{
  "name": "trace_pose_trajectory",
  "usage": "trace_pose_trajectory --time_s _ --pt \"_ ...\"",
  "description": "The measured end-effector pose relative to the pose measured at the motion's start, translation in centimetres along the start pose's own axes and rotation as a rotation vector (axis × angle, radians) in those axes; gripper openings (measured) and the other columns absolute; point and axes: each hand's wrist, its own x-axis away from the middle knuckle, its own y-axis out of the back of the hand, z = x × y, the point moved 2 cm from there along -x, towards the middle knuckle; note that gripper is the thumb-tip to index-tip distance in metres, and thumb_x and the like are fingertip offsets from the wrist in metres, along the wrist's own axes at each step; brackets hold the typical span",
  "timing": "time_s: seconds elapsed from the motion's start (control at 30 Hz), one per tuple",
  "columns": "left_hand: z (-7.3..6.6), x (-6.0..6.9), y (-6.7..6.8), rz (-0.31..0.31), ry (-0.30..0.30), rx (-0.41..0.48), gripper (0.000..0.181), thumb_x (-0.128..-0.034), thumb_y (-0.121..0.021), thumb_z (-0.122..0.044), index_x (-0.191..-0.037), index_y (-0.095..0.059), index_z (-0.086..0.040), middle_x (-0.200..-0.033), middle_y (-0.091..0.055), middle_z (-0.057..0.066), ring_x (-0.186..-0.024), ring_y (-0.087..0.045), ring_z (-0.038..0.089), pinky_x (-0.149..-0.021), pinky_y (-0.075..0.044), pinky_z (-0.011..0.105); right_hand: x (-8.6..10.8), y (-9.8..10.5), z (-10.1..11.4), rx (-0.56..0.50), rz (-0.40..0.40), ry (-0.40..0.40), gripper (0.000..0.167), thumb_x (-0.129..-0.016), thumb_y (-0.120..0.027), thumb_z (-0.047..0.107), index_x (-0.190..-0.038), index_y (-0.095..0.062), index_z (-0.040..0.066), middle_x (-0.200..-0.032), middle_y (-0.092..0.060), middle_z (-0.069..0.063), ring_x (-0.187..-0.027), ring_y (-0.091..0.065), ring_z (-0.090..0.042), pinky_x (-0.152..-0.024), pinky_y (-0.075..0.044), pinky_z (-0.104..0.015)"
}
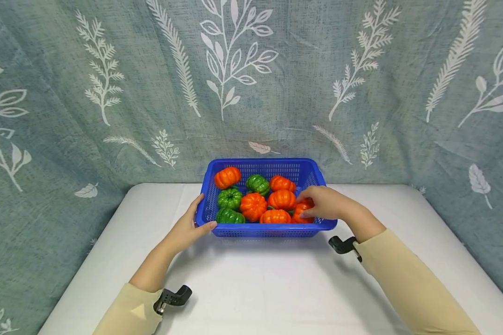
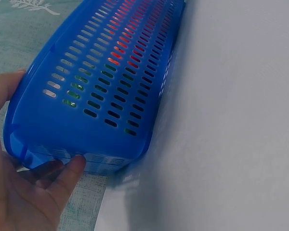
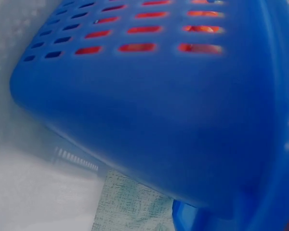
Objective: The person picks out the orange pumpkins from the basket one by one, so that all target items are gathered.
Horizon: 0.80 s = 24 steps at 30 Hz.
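Note:
A blue plastic basket [image 1: 272, 227] with slotted walls holds several small toy pumpkins, some orange-red, 3 green. My left hand [image 1: 187, 231] grips the basket's left front corner; in the left wrist view its thumb lies on the rim and its fingers [image 2: 70, 178] press the end wall. Reaching over the right side, my right hand [image 1: 329, 203] has its thumb and fingers around a red-orange pumpkin [image 1: 305, 215] in the front right corner. The right wrist view is filled by the basket wall [image 3: 135, 96], and the grip itself is hidden there.
Among the other pumpkins are an orange one [image 1: 227, 177] at the back left, a green one [image 1: 257, 184] near the back and an orange one [image 1: 253, 206] in the middle. The basket stands on a white table [image 1: 260, 288], before a leaf-patterned green curtain [image 1: 293, 93].

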Motion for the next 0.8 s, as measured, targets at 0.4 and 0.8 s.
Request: trace_pose_trajectory --time_s 0.4,0.8 --pt "0.3 0.1 -0.1 -0.001 0.009 0.037 0.095 -0.094 -0.071 -0.033 -0.163 -0.006 -0.016 -0.159 -0.028 0.026 -0.14 -0.039 0.043 -0.11 -0.039 0.053 2.1 1.0 -0.1 -0.075 -0.166 -0.018 0.033 -0.089 -0.078 0.024 -0.119 -0.072 0.012 -0.122 -0.067 -0.009 -0.116 -0.06 -0.034 -0.097 -0.049 -0.054" --pt "-1.3 0.4 0.2 0.011 0.033 0.063 0.093 -0.095 -0.07 -0.024 -0.162 -0.006 -0.012 -0.159 -0.026 0.027 -0.14 -0.038 0.044 -0.11 -0.038 0.054 6.3 2.2 -1.3 -0.296 -0.464 -0.054 0.042 -0.091 -0.076 0.021 -0.128 -0.065 0.003 -0.132 -0.059 -0.015 -0.118 -0.06 -0.037 -0.096 -0.051 -0.049"
